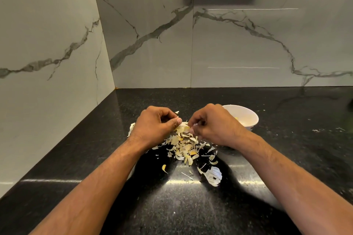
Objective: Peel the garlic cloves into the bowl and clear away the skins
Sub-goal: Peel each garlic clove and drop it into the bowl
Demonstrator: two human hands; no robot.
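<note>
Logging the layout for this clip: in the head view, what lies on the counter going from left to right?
Left hand → pile of garlic skins → right hand → white bowl.
</note>
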